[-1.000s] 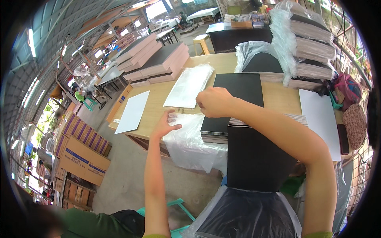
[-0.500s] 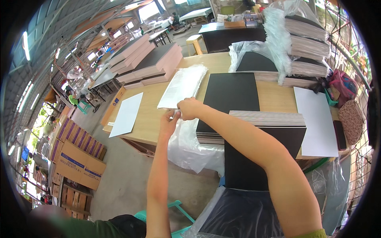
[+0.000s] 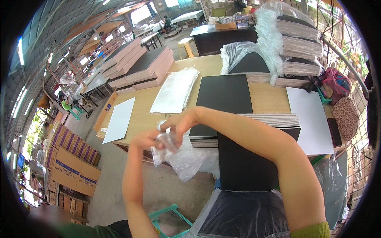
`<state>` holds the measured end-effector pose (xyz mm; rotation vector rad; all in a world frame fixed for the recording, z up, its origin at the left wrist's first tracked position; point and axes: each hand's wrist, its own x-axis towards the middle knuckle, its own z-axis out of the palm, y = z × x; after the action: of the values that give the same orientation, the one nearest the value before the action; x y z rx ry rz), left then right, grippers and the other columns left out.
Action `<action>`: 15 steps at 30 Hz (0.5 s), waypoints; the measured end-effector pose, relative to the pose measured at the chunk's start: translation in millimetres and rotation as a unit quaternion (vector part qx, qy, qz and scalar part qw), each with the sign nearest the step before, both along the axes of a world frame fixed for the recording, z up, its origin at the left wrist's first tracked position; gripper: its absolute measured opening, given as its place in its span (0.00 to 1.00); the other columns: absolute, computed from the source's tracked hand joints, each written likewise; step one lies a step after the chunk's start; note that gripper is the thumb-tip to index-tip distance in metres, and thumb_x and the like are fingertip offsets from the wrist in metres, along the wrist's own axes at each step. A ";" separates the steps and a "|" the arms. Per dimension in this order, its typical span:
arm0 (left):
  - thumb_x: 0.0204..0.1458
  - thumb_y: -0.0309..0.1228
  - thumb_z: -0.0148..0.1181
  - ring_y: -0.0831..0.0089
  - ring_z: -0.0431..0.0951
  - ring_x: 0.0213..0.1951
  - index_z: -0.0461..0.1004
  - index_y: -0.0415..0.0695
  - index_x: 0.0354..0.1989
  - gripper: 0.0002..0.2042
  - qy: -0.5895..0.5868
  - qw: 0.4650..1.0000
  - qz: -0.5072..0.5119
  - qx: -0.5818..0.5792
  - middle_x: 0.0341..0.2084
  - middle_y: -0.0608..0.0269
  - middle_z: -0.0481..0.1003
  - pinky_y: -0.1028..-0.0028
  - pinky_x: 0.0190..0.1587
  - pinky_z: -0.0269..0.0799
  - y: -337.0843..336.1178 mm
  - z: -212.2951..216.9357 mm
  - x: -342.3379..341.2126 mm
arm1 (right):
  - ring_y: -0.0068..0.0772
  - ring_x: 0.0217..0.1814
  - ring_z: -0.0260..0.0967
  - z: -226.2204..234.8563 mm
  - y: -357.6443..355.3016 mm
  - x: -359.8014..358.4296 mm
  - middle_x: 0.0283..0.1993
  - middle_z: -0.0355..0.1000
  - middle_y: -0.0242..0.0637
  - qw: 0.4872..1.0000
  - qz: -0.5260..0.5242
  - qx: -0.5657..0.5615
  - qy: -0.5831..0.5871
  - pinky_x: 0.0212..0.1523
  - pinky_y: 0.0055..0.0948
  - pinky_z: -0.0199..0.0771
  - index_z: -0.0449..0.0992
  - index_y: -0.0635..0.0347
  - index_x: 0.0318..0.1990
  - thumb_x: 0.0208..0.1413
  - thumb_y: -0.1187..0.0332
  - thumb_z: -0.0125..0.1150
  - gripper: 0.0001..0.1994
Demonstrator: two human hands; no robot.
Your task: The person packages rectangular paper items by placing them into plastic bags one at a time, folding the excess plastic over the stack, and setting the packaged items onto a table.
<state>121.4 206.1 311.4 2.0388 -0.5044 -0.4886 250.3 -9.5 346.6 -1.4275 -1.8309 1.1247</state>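
At the table's near edge, my left hand and my right hand are close together, fingers bent round the crumpled mouth of a clear plastic bag. Motion smears the fingertips. The bag hangs down over the edge beside a stack of black boards. Just beyond my hands lies a pile of flat clear plastic bags. Below my right forearm, a second stack of black boards leans upright, its pale edges facing up.
White sheets lie at left and right on the table. Board stacks rise at the back left; plastic-wrapped stacks at the back right. A phone rests near the right edge. Cartons and a green stool stand below.
Both hands have moved from the bag pile toward me and lower, drawing a clear plastic bag with them. My left elbow has swung out to the left. The view has shifted slightly.
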 end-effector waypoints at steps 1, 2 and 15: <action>0.48 0.43 0.63 0.78 0.71 0.28 0.78 0.40 0.36 0.17 -0.031 0.999 -0.003 -0.022 0.25 0.68 0.77 0.74 0.33 0.66 -13.9 19.2 -12.5 | 0.37 0.40 0.75 0.3 -8.9 -4.0 0.38 0.76 0.48 0.991 0.043 -0.049 0.114 0.42 0.31 0.73 0.70 0.71 0.48 0.40 0.70 0.67 0.25; 0.48 0.44 0.62 0.76 0.73 0.29 0.77 0.40 0.39 0.19 -0.076 0.989 0.056 -0.113 0.26 0.67 0.77 0.74 0.35 0.68 -26.5 17.6 -34.3 | 0.35 0.35 0.75 4.6 -24.2 -10.6 0.36 0.76 0.48 0.976 0.115 -0.095 0.161 0.36 0.29 0.75 0.70 0.71 0.47 0.42 0.69 0.68 0.24; 0.50 0.42 0.62 0.67 0.70 0.46 0.67 0.38 0.53 0.26 0.062 0.960 -0.006 -0.275 0.46 0.57 0.70 0.65 0.50 0.67 -155.4 -54.2 -111.7 | 0.35 0.41 0.72 -38.0 -264.4 -59.8 0.41 0.74 0.41 0.822 -0.267 -0.126 0.488 0.49 0.35 0.70 0.75 0.64 0.43 0.57 0.58 0.57 0.17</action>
<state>9.7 50.7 257.2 1.4640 -0.5094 -0.4235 190.4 -273.9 308.6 -1.0398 -0.5330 1.4244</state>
